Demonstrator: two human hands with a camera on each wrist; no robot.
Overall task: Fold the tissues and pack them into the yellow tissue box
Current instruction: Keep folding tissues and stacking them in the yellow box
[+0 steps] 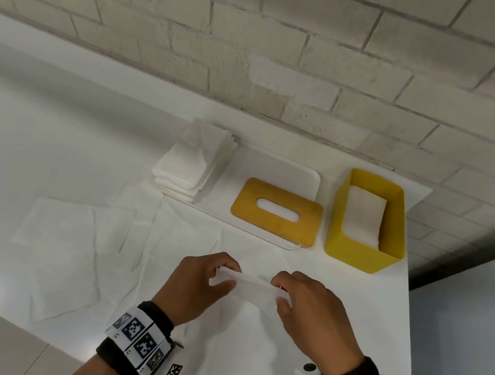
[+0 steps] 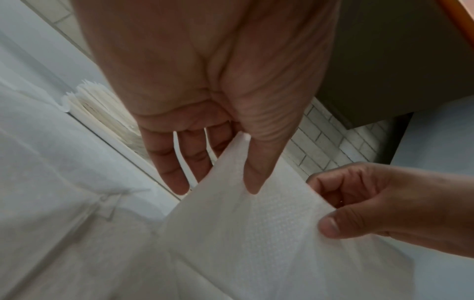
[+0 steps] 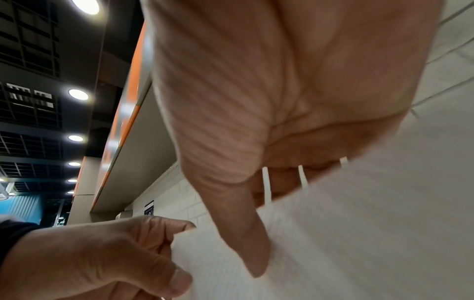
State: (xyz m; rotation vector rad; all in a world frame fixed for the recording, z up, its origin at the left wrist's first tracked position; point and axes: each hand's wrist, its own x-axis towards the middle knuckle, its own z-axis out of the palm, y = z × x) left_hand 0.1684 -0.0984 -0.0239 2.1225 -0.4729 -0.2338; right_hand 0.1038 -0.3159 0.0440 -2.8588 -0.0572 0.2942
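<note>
- Tissue, lower centre of the head view, is held above the table between both hands.
- Left hand pinches its left end, right hand its right end — thumbs against fingers.
- Judged very light, limp and easily torn; best taken at corners or the folded edge, with light tension.
- Yellow tissue box stands at right of the frame, open — a folded tissue already inside; lid lies beside it.

The tissue I hold is soft white paper with a fine embossed dot texture, matt like the stack at centre frame. My counter is smooth glossy white, the tissue box right of centre looks matt yellow, its lid wood-grained, and the wall rough whitish brick.
</note>
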